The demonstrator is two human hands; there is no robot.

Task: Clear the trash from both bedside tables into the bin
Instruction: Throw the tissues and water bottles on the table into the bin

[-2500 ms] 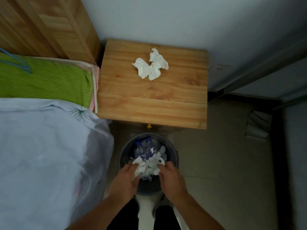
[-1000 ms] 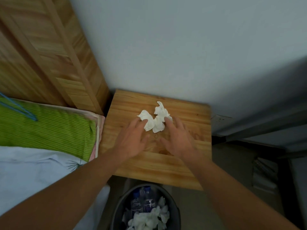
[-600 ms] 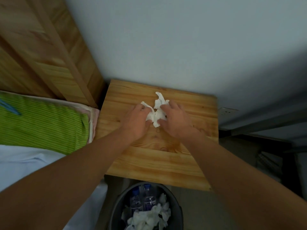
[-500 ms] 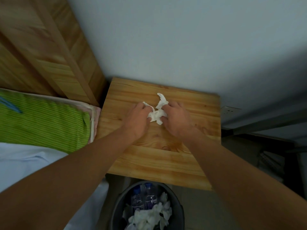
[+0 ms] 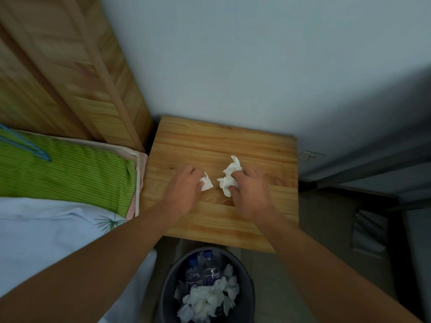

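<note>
Now both hands on the bedside table [image 5: 251,145], each gripping a white tissue.

Left hand [image 5: 184,192] curled round a small crumpled tissue [image 5: 206,183], one pointed corner poking out past the fingers; right hand [image 5: 248,194] pinching a larger tissue [image 5: 229,178], creased and bunched, a flap standing up at the far end; the two wads just apart, low over the pale wood top; below the table's near edge, a dark bin [image 5: 247,297] holding more white tissues and two bottles [image 5: 205,270] with blue caps.
</note>
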